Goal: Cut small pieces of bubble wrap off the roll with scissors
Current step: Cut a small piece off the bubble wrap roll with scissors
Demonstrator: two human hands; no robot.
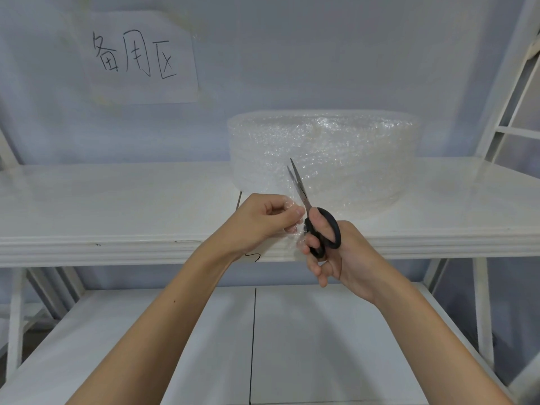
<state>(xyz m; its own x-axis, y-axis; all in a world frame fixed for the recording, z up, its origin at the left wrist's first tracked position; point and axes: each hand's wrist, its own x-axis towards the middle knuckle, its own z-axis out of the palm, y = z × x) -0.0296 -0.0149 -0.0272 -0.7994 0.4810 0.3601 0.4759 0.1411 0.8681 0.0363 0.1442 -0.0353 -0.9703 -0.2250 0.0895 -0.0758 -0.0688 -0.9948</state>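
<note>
A big clear roll of bubble wrap (344, 153) lies flat on the white upper shelf (117, 206). A loose flap of bubble wrap (289, 206) hangs from the roll toward the shelf's front edge. My left hand (263, 220) pinches this flap between thumb and fingers. My right hand (330, 252) grips black-handled scissors (318, 226), fingers through the loops. The slightly parted blades point up and away, over the flap, just right of my left thumb.
A paper sign with handwritten characters (140, 57) hangs on the wall at the back left. A lower white shelf (292, 346) lies beneath my arms. White frame posts (482, 302) stand at the right and left sides.
</note>
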